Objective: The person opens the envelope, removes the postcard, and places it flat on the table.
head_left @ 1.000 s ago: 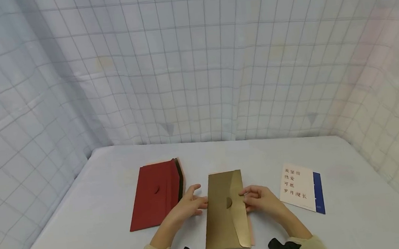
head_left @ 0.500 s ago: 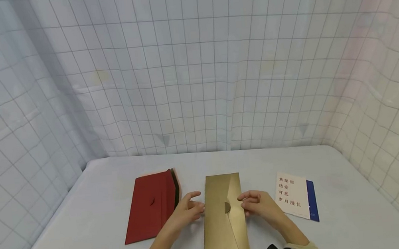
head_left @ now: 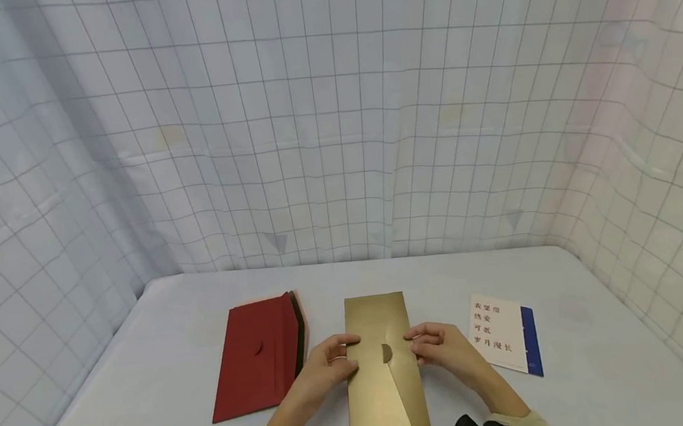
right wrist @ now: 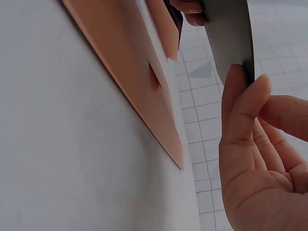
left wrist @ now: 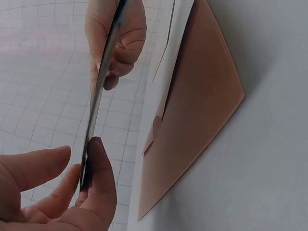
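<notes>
Above a white table (head_left: 120, 412), the left hand (head_left: 325, 365) and right hand (head_left: 445, 349) pinch the left and right edges of a rectangular gold paper envelope (head_left: 371, 395), near centre, left of a cream-and-blue card (head_left: 498, 335) reading "我坚信 热爱 可抵 岁月漫长".

Left grip (head_left: 325, 365) and right grip (head_left: 446, 348): both pinching, nearly level.
Left forearm (head_left: 287, 418) points between 1 and 2 o'clock, right forearm (head_left: 499, 388) between 10 and 11 o'clock; fingers (head_left: 343, 339) bent on both sides, turned inward.
</notes>
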Tool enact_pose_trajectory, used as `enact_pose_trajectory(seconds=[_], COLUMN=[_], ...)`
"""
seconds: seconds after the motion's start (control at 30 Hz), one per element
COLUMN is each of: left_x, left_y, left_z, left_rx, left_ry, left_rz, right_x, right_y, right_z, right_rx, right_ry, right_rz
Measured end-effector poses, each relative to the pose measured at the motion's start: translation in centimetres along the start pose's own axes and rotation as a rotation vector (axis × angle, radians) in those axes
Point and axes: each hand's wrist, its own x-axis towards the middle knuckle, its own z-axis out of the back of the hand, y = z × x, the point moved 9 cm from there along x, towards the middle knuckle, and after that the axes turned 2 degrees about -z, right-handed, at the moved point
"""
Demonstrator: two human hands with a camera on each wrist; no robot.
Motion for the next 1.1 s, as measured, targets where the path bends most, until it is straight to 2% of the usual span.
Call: enact_pose_trajectory(seconds=[0.23,0.47,0.7,0.83,1.1], left_x=[0.3,0.1,-0.7,-0.9,-0.7], left_y=[0.1,-0.8,-1.6,-1.9,-2.2], left_z=[-0.5,-0.8,-0.6,-0.6,-0.7], left_rx=[-0.095,-0.150,-0.142,-0.139,-0.135], left_ry=[0.022,-0.030,-0.122,-0.134,-0.167], left_rz=[0.003,-0.022,-0.037,-0.044,-0.051], right_x=[0.0,-0.2,-0.2,-0.4,-0.6], right_y=[0.5,1.6,2.2,2.3,3.1], right_z=[0.1,0.7,0.4,0.2,-0.1], right_rx=[-0.046,-0.117,-0.182,-0.213,-0.353], right_ry=[-0.007,-0.080,-0.142,-0.163,-0.245], right_rz=[0.026,0.102,0.162,0.164,0.188])
